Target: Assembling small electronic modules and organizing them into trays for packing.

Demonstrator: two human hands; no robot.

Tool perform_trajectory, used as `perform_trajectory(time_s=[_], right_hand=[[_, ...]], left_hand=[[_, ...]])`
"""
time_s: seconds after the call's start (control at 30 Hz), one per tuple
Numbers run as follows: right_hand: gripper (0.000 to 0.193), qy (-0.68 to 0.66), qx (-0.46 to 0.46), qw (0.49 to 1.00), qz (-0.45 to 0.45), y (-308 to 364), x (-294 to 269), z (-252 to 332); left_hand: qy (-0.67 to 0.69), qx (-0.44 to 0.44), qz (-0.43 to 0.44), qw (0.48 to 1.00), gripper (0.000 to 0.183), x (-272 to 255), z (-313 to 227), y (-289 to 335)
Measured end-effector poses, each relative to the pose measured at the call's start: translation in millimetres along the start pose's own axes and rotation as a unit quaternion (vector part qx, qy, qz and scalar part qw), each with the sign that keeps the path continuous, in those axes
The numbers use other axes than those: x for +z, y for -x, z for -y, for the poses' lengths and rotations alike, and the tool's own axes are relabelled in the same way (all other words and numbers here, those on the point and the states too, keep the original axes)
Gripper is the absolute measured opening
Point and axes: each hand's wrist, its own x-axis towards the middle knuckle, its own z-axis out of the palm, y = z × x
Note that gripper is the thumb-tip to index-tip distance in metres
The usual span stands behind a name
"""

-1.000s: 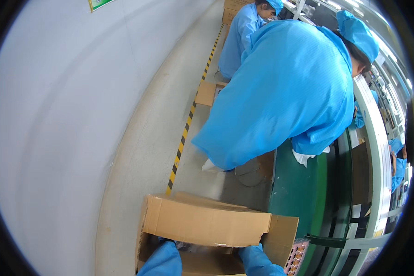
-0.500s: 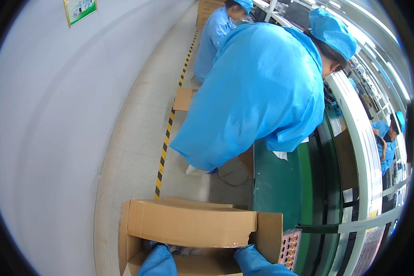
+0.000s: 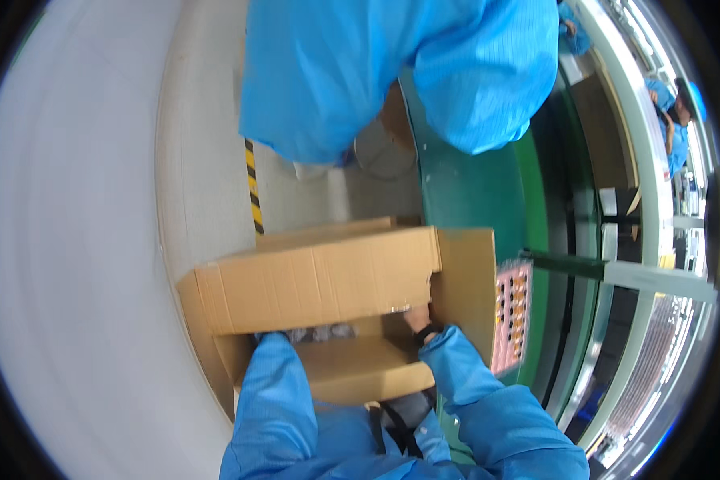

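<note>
A large open cardboard box (image 3: 320,280) stands before me, its wide far flap leaning over the opening. My left sleeve (image 3: 276,384) runs into the box at its left side, and the hand there is hidden under the flap. My right hand (image 3: 417,318), with a black band at the wrist, reaches in near the right side. Its fingers are out of sight behind the flap's edge. Several grey, clear-looking wrapped items (image 3: 322,332) lie inside the box between my arms, too shaded to make out.
A pink tray (image 3: 510,320) with rows of small dark parts sits right of the box, beside the green bench (image 3: 472,192). Just beyond, a co-worker in a blue coat (image 3: 328,72) bends over. A pale wall (image 3: 80,240) rises on the left; yellow-black tape (image 3: 254,188) marks the floor.
My view has tilted down, so the box and my arms sit higher in the picture. More of my forearms, my right hand and the box's inside now show.
</note>
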Motion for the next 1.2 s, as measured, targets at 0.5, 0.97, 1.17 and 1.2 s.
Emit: perform_trajectory(time_s=[0.5,0.97,1.17,1.2], right_hand=[[0.048,-0.243,0.098,0.959,-0.106,-28,-45,17],[0.030,-0.249,0.007,0.955,-0.162,-39,-35,27],[0.023,-0.043,-0.032,0.993,-0.103,-23,-56,19],[0.023,-0.044,-0.029,0.993,-0.104,-19,-62,23]], left_hand=[[-0.109,0.032,0.149,0.982,0.044,-8,27,-37],[-0.145,0.029,0.119,0.982,0.044,-30,72,-40],[-0.143,-0.104,0.383,0.906,0.054,-91,19,-51],[-0.089,-0.119,0.425,0.893,0.062,-100,9,-55]])
